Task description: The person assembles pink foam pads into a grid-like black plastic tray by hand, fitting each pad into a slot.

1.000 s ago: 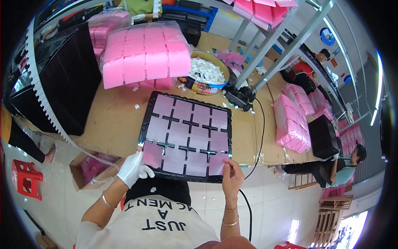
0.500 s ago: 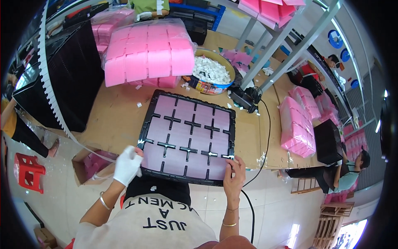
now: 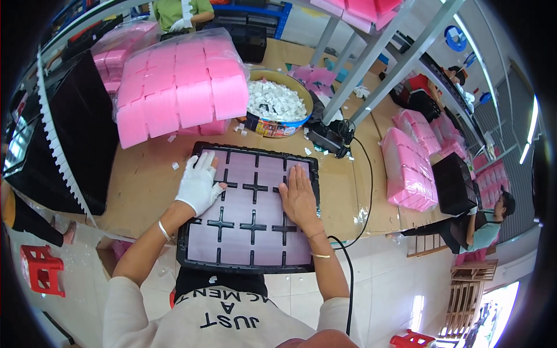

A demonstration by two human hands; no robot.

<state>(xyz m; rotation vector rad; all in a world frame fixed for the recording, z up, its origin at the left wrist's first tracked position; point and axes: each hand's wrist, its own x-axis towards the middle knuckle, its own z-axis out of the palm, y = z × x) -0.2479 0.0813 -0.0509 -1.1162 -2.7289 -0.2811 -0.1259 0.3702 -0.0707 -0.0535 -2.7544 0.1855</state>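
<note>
A black plastic tray (image 3: 250, 270) lies on the near edge of the cardboard-covered table, its cells filled with pale pink sheets (image 3: 238, 218) between black cross-shaped dividers (image 3: 253, 187). My left hand (image 3: 199, 187), in a white glove with bare fingertips, rests flat on the tray's left part with the fingers spread. On the right part my bare right hand (image 3: 299, 194) lies palm down, fingers stretched forward. Neither hand grasps anything. Parts of the sheets and dividers are hidden under both hands.
Bagged pink foam blocks (image 3: 180, 87) stand behind the tray. A round tub (image 3: 279, 126) of white scraps sits at the back, beside a black power adapter (image 3: 328, 139) with a cable. Metal posts rise at right. More pink bundles (image 3: 408, 169) lie there. Co-workers are around.
Both hands have left the tray's near corners and moved forward onto its surface, flattening out. In the picture, the tray sits slightly lower and further left.
</note>
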